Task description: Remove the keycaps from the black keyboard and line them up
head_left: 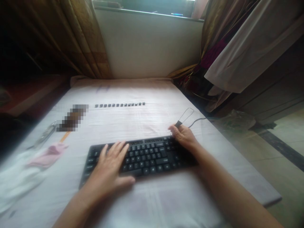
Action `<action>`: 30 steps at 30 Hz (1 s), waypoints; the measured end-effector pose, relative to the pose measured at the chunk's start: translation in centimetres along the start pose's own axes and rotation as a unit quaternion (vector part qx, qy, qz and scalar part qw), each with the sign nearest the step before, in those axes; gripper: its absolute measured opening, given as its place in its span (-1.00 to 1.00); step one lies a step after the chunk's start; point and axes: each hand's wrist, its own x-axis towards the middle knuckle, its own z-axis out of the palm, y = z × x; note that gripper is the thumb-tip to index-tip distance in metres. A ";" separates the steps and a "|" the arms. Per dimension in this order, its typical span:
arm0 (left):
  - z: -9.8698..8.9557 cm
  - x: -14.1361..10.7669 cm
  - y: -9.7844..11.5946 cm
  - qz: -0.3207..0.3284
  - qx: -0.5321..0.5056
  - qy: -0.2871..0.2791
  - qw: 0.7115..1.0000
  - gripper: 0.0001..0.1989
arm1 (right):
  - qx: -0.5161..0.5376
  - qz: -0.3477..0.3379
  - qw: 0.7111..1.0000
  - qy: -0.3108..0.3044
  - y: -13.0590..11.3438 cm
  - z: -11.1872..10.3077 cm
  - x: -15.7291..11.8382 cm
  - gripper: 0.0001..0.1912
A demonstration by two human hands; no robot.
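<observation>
A black keyboard (pixel 147 156) lies on the white-covered table, a little slanted. My left hand (pixel 108 166) rests flat over its left part, fingers stretched and spread, the thumb by the near edge. Over the far right corner of the keyboard, my right hand (pixel 184 136) is closed around a keycap puller (pixel 178 123) with a dark handle. Its thin wire loop points away from me, and a bit of wire shows below the fingers near the keys. Farther back, several small dark keycaps (pixel 121 105) stand in a straight row. Keys under both hands are hidden.
A pink cloth (pixel 48 155), a white cloth (pixel 19 180), a clear slim packet (pixel 46 134) and a blurred-out brown item (pixel 72 118) lie on the left. The keyboard's cable (pixel 198 119) runs off the right edge of the table (pixel 237 164). Curtains (pixel 83 38) hang behind.
</observation>
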 end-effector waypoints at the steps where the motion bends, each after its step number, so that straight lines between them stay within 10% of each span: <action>1: -0.1 0.0 0.0 -0.002 0.000 -0.002 1.000 0.02 | 0.013 0.013 1.000 -0.021 -0.1 -0.3 0.0 -0.55; 12: -0.3 0.1 0.2 -0.010 0.002 -0.004 1.000 -0.01 | 0.118 0.037 0.987 -0.100 -0.3 -1.6 -0.2 -0.65; 30: -0.5 0.1 0.4 -0.018 0.017 -0.027 0.999 0.01 | -0.054 -0.255 0.959 -0.112 1.3 -1.4 1.2 -0.91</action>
